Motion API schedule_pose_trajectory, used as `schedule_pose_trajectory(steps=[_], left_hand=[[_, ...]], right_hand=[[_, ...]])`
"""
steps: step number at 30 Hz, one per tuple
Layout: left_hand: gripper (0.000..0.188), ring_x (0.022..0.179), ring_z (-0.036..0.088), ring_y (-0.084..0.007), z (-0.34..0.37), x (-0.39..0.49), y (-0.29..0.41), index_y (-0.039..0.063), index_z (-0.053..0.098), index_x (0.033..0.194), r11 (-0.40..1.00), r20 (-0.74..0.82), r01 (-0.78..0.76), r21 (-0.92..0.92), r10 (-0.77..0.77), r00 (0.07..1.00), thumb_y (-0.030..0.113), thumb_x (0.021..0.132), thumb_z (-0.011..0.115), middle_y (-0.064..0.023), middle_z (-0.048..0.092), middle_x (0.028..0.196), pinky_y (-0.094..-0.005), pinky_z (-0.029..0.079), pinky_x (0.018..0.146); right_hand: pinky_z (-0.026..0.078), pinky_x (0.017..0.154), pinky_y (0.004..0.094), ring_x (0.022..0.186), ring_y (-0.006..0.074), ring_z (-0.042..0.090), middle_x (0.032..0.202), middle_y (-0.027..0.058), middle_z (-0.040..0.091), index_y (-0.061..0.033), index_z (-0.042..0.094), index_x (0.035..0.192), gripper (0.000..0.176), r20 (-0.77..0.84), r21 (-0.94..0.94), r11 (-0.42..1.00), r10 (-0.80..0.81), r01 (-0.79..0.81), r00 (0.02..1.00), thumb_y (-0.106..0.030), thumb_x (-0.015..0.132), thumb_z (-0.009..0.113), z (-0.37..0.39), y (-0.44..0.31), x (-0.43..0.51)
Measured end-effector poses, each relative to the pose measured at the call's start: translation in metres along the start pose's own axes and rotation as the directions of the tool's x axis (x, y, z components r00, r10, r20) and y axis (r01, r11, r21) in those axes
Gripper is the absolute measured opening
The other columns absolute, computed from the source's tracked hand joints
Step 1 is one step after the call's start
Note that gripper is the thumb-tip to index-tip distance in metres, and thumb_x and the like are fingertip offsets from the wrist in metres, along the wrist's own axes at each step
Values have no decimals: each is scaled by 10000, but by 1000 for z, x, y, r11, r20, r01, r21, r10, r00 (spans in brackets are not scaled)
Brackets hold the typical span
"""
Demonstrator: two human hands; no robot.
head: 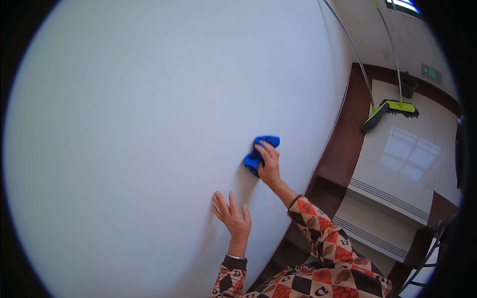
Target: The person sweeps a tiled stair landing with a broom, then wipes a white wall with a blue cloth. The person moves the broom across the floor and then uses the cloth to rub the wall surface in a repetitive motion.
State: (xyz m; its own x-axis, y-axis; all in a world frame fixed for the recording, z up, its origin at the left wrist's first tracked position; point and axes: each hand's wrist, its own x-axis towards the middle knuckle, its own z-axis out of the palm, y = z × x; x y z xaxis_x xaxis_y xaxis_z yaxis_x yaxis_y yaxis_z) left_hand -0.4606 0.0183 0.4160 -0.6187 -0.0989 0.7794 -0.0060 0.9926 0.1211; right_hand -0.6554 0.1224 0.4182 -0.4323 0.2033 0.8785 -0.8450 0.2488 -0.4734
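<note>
A blue cloth [254, 158] is pressed against the white wall [149, 130] under my right hand [270, 164], whose fingers are bent over it. The cloth is bunched, with one end sticking out above the fingertips and another fold at the left of the hand. Lower and to the left, my left hand [234, 218] is at the wall with its fingers spread and nothing held. A thin bracelet shows at the left wrist, by the dark cuff of the patterned sleeve.
Stair steps [380, 212] with grooved edges drop away at the right, beside a dark red skirting border [335, 149]. Two green mops [400, 106] with long handles and a dark bucket [408, 85] stand on the tiled landing [395, 149]. A dark metal railing [425, 264] is at the lower right.
</note>
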Motion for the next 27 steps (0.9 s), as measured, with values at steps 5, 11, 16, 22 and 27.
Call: schedule_pose_trajectory(steps=[5, 11, 16, 22, 27], left_hand=[[661, 1482, 201, -463, 6, -15, -10, 23, 431, 1456, 1000, -23, -8, -8, 8, 1000, 168, 850, 652, -288, 217, 1598, -626, 141, 1157], [655, 1478, 209, -464, 0, 7, 1, 9, 451, 1434, 1000, 52, 14, 12, -14, 999, 132, 826, 659, -278, 218, 1602, -639, 157, 1148], [625, 1478, 206, -472, -11, 11, 7, 12, 446, 1438, 1000, -5, 18, 20, -18, 1000, 151, 858, 632, -296, 224, 1592, -629, 142, 1153], [626, 1473, 214, -476, -30, 23, 15, 10, 440, 1443, 998, -40, 52, 47, -50, 998, 152, 863, 627, -295, 234, 1588, -631, 146, 1150], [630, 1470, 216, -477, -24, 42, 17, 8, 440, 1444, 997, -4, 65, 31, -65, 998, 169, 864, 625, -292, 238, 1588, -636, 153, 1146]], right_hand=[[343, 1074, 444, 1285, 348, 496, 1385, 156, 550, -71, 590, 1302, 585, 11, -31, 999, 28, -28, 1000, 77, 735, 581, -8, 14, 2], [326, 1106, 449, 1321, 350, 473, 1416, 167, 532, -67, 591, 1308, 553, 5, -58, 970, 236, -235, 972, 65, 771, 598, -5, 28, -49], [324, 1107, 445, 1305, 355, 478, 1400, 162, 539, -62, 585, 1311, 595, -55, 15, 981, 194, -193, 980, 99, 739, 556, 5, -1, -14], [323, 1071, 446, 1294, 343, 496, 1399, 158, 543, -66, 601, 1284, 611, -29, 37, 999, 2, -1, 1000, 91, 695, 551, -1, -50, 35], [324, 1054, 441, 1294, 344, 487, 1402, 167, 537, -65, 618, 1264, 619, 124, -2, 1000, 22, -22, 992, 89, 670, 537, -1, -41, -11]])
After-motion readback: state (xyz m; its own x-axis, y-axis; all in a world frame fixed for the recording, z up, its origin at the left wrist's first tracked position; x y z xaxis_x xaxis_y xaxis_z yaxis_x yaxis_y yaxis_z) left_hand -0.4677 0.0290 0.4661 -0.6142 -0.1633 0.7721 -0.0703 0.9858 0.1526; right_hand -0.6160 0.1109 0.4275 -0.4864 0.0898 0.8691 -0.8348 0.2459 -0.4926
